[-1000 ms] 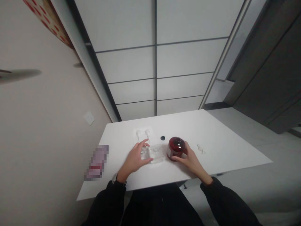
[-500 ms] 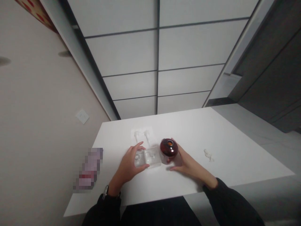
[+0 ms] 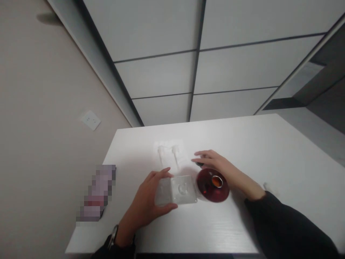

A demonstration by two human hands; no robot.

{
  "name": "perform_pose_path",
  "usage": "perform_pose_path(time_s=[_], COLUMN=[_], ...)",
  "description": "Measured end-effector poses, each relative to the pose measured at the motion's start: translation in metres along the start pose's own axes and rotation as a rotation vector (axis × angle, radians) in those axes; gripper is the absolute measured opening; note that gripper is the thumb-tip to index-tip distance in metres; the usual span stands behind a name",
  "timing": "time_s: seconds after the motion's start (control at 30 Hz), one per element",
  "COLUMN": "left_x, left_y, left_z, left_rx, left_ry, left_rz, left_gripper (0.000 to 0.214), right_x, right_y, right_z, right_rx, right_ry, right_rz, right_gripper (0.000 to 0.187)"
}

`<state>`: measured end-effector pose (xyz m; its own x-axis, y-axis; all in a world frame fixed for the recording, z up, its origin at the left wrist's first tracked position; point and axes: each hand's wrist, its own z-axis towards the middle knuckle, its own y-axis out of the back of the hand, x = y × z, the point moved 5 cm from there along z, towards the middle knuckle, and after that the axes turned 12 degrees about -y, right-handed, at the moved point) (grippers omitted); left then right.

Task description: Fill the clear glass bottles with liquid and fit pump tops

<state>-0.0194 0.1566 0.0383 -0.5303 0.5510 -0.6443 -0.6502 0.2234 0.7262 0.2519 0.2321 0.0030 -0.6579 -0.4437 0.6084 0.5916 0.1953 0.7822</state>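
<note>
My left hand (image 3: 147,196) grips a clear plastic two-part case (image 3: 185,190) at its left end, thumb on the near edge and fingers on the far edge. To the right of the case, a glossy dark red rounded bottle (image 3: 208,187) stands on the white table, its neck uncapped and orange inside. My right hand (image 3: 215,162) is just beyond the bottle, its fingers stretched to the left and apart. Under its fingertips shows a small dark piece (image 3: 199,164), too small to name. Two white pump heads (image 3: 175,149) lie on a pale sheet farther back.
A pixelated pinkish item (image 3: 98,192) lies at the table's left edge. Partly behind my right forearm is a crumpled whitish scrap (image 3: 268,187). A wall with a socket (image 3: 91,120) stands to the left, and panelled sliding doors (image 3: 161,79) rise behind the table (image 3: 194,230).
My right hand has come off the red bottle's side and moved to its far side, fingers now pointing left. My left hand still holds the case. The view has shifted closer and tilted.
</note>
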Motion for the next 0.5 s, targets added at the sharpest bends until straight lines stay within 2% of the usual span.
perform_pose_path(time_s=[0.1, 0.2, 0.27, 0.37, 0.43, 0.5], left_x=[0.002, 0.004, 0.006, 0.009, 0.011, 0.011], left_y=[-0.001, -0.002, -0.003, -0.004, -0.005, -0.004], left_z=[0.000, 0.000, -0.002, -0.004, -0.005, -0.005], left_rx=[0.007, 0.012, 0.011, -0.005, -0.018, -0.017], left_ry=[0.029, 0.042, 0.042, 0.053, 0.072, 0.081], left_rz=[-0.002, -0.010, -0.018, -0.024, -0.021, -0.023], left_gripper=[0.099, 0.104, 0.107, 0.107, 0.105, 0.105], right_x=[-0.004, 0.002, 0.015, 0.041, 0.057, 0.066], right_y=[0.006, 0.033, 0.052, 0.063, 0.057, 0.049], right_z=[-0.001, -0.010, -0.024, -0.048, -0.058, -0.061], right_rx=[-0.054, -0.241, -0.422, -0.601, -0.586, -0.518], right_ry=[-0.048, -0.165, -0.214, -0.156, -0.070, -0.025], right_rz=[0.075, 0.193, 0.356, 0.588, 0.652, 0.639], right_gripper=[0.031, 0.014, 0.016, 0.025, 0.018, 0.017])
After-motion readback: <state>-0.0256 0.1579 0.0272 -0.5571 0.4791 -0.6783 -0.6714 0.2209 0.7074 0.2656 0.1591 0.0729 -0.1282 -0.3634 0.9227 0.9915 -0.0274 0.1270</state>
